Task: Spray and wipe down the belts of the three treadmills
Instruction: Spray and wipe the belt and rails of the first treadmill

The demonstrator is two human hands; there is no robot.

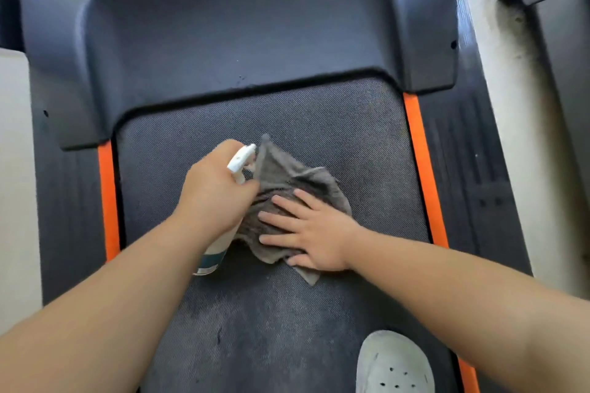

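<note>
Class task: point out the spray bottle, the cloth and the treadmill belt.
spray bottle (241, 160), head view, on its white trigger head.
cloth (282, 171), head view, on its bare upper fold.
treadmill belt (319, 118), head view, on bare surface beyond the cloth.

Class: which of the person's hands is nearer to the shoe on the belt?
Right. The right hand presses the cloth ahead of the shoe; the left hand, gripping the bottle, is farther ahead and to the left.
</note>
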